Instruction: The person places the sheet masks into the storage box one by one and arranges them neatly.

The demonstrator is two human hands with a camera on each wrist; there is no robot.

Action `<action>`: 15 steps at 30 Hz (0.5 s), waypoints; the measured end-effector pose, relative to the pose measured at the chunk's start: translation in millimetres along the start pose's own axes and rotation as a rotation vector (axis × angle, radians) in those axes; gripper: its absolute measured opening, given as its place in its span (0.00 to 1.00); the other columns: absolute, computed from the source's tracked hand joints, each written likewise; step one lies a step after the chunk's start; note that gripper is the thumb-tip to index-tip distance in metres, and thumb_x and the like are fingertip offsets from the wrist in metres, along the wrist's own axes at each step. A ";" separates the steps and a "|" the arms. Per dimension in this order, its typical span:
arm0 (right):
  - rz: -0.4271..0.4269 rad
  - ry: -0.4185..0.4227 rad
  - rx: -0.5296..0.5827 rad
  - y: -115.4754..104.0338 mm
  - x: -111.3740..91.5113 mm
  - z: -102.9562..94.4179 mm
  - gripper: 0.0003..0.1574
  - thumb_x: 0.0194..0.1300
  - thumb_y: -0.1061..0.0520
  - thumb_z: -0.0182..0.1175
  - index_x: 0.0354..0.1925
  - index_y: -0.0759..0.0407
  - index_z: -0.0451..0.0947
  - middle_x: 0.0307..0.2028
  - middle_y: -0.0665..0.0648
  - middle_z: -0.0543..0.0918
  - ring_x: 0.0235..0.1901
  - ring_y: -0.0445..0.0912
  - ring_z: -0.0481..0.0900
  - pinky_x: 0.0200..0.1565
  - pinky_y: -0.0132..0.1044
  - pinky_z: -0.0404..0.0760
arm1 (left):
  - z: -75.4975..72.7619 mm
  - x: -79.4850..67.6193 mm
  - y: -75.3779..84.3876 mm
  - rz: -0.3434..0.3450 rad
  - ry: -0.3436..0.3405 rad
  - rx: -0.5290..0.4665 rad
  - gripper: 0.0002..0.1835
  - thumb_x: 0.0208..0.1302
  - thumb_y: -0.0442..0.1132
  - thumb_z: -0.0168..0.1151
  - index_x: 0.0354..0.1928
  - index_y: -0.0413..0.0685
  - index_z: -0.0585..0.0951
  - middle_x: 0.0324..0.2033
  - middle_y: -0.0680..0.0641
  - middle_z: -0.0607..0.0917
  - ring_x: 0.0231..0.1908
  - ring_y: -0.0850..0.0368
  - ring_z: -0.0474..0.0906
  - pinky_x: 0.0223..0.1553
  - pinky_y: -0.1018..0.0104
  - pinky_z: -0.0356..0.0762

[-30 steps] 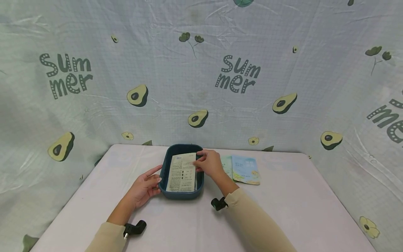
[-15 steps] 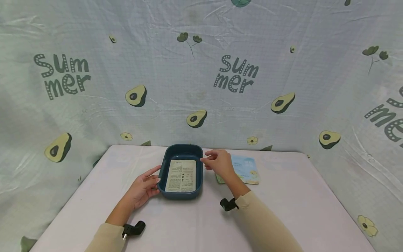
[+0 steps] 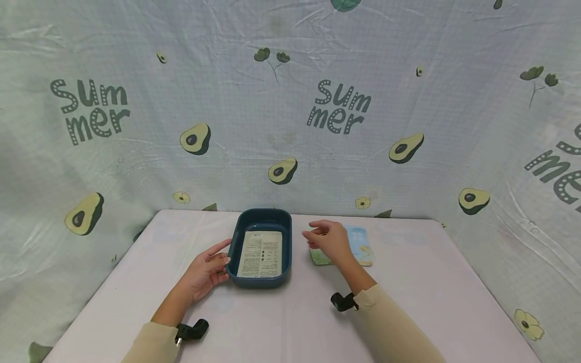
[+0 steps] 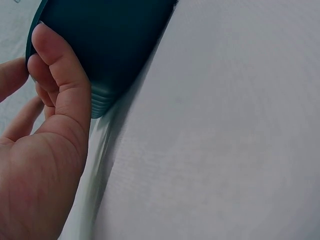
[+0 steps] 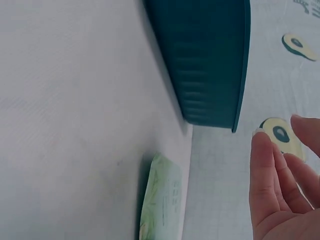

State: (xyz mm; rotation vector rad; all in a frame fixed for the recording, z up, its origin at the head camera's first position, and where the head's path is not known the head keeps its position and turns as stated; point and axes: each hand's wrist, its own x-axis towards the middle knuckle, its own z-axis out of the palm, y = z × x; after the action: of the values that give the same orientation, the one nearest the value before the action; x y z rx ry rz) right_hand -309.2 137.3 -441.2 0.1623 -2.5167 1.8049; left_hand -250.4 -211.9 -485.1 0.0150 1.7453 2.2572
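Note:
A dark blue, rounded rectangular bin (image 3: 259, 283) stands on the table in the head view. Inside it lies a flat, cream-coloured packet (image 3: 260, 254) with printed text. My left hand (image 3: 204, 275) rests against the bin's left side, fingertips touching the outer wall near the rim; in the left wrist view the thumb lies at the bin's rim. My right hand (image 3: 330, 242) hovers to the right of the bin, holding nothing, with a gap between thumb and fingers. Behind and below it lie a green packet (image 3: 320, 257) and a blue packet (image 3: 359, 239), both partly hidden.
A pale pink-white table (image 3: 408, 282) extends to both sides of the bin. A grey-white sheet (image 3: 236, 116) printed with avocados and lettering hangs behind and along the sides. Each wrist carries a small black camera.
My right hand has let go of the cream packet, which now lies flat in the bin, and has moved right over the other packets. The left hand stays at the bin.

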 end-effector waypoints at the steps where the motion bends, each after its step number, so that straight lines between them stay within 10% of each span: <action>1: 0.001 0.001 0.003 1.7 -0.9 -1.8 0.26 0.60 0.52 0.75 0.56 0.57 0.85 0.38 0.58 0.90 0.30 0.47 0.90 0.37 0.38 0.89 | 0.1 -0.2 0.0 0.000 -0.001 0.002 0.36 0.76 0.32 0.55 0.81 0.50 0.55 0.45 0.50 0.81 0.34 0.62 0.81 0.38 0.70 0.84; 15: -0.065 0.012 0.069 19.5 -8.2 -20.8 0.27 0.63 0.51 0.73 0.58 0.59 0.83 0.44 0.63 0.89 0.41 0.59 0.90 0.40 0.37 0.89 | -0.5 1.1 -0.9 -0.001 0.008 0.012 0.36 0.75 0.32 0.56 0.81 0.50 0.56 0.45 0.50 0.81 0.33 0.62 0.80 0.38 0.70 0.84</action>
State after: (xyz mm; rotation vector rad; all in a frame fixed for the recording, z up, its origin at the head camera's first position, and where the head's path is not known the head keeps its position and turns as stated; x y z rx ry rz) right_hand -303.8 163.7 -453.7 0.2312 -2.4129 1.8634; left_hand -251.4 -211.9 -486.3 0.0074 1.7624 2.2485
